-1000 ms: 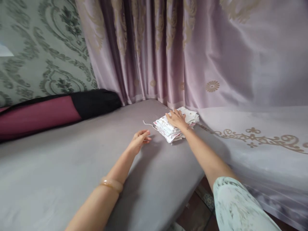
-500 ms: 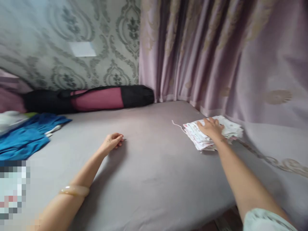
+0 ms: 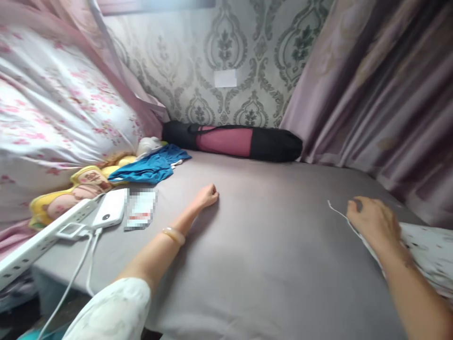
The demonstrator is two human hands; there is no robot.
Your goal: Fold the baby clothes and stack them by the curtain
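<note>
- Lying at the right edge of the grey-covered surface (image 3: 265, 245): white cloth stack (image 3: 432, 243) with small dark print, partly hidden behind right hand and forearm, cut off by the frame.
- Placed just beside, at the stack's left end: right hand (image 3: 375, 221), back upward, fingers bent; not possible to tell whether clamped on cloth or merely touching.
- Trailing to the left of right hand: thin white cord (image 3: 339, 213), free end on the grey cover.
- Held well apart, near the middle of the surface: left hand (image 3: 208, 196), fingers curled together into a fist; contents, if any, hidden.
- Worn on left forearm: pale bangle (image 3: 173, 235); above it, a white sleeve (image 3: 116, 302).
- Set along the far wall: long black and maroon bag (image 3: 224, 140).
- Heaped at left: blue cloth (image 3: 152, 165), beside yellow printed soft items (image 3: 90, 174).
- Grouped nearer, at left: white device (image 3: 110, 208) with cable attached, white power strip (image 3: 42, 245), pixelated flat item (image 3: 141, 208).
- Hung at right: mauve curtain (image 3: 354, 94).
</note>
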